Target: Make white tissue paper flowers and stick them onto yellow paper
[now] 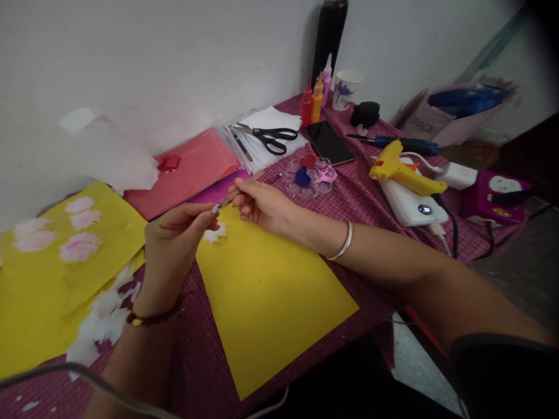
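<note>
My right hand (262,205) is closed around a thin paintbrush (252,180), whose handle points toward the paint palette (311,175). My left hand (174,241) pinches the brush's tip end between thumb and fingers. Both hands hover over a yellow paper sheet (266,302) on the checked tablecloth. A small white paper flower (216,233) lies on that sheet just below my left fingertips.
Another yellow sheet (52,273) with pink paper flowers lies left, with white paper scraps (102,320) beside it. Behind are red paper (192,166), scissors (271,137), a phone (328,142), paint bottles (315,99), a cup (345,88), a yellow glue gun (404,170) and a power bank (410,203).
</note>
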Demonstrator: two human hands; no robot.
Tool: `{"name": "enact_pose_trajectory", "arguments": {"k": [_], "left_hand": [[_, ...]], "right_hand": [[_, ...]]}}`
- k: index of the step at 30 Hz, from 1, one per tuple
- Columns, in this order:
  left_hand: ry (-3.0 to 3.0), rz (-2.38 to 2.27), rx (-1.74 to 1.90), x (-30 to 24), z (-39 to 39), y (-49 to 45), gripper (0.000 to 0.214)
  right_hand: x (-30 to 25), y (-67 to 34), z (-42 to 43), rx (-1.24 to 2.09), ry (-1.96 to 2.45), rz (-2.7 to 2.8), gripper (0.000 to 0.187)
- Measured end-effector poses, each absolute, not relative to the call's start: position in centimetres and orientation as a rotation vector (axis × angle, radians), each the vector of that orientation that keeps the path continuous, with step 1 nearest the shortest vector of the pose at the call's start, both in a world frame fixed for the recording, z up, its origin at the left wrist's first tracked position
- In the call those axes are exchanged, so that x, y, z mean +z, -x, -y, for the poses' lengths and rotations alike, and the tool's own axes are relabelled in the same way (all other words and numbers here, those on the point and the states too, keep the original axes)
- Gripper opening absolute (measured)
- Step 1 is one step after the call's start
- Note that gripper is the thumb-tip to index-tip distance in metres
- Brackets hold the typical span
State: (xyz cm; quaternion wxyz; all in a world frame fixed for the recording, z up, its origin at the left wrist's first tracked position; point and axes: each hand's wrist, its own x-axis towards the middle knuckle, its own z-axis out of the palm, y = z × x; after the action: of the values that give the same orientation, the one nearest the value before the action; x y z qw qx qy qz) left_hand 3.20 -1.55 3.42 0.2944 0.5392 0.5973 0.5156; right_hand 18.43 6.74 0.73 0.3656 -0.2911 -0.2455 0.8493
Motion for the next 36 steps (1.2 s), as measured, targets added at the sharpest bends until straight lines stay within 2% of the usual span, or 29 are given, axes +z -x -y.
{"name": "enact_pose_trajectory", "arguments": {"k": [4,10,20,23,27,31,36], "left_hand": [[-1.735,-1.614,1.016,2.9,1.1,-1.3,0.026],[-2.152,-1.679,0.704,0.1,-0.2,0.0,0.012],[-1.936,-2.046,0.700,-1.0,-0.6,-0.2,0.006],[-1.885,-1.930,0.743,-0.3,-0.5,0.4,0.005],[-1.979,-1.709,0.755,0.1,-0.3,0.9,0.014],[-2.187,-1.673,0.738,-0.7,-0.5,0.5,0.003],[-2.084,-1.660,0.738,-1.0,-0.6,0.1,0.007]], "right_hand": [[-0.5,-18.8,-7.6,2.254,0.861,0.605,0.030],[-1.1,-19.3,-8.5,2.137,0.855,0.929,0.032],[-1.6,-18.5,-8.2,1.807,0.930,1.311,0.025],[-1.9,-18.3,-8.0,1.786,0.916,1.359,0.023],[-2.0,-18.3,-8.0,1.788,0.904,1.341,0.022],[-1.8,-18.5,-8.0,1.797,0.899,1.316,0.023],[-1.8,-18.4,-7.8,1.792,0.885,1.344,0.025]]}}
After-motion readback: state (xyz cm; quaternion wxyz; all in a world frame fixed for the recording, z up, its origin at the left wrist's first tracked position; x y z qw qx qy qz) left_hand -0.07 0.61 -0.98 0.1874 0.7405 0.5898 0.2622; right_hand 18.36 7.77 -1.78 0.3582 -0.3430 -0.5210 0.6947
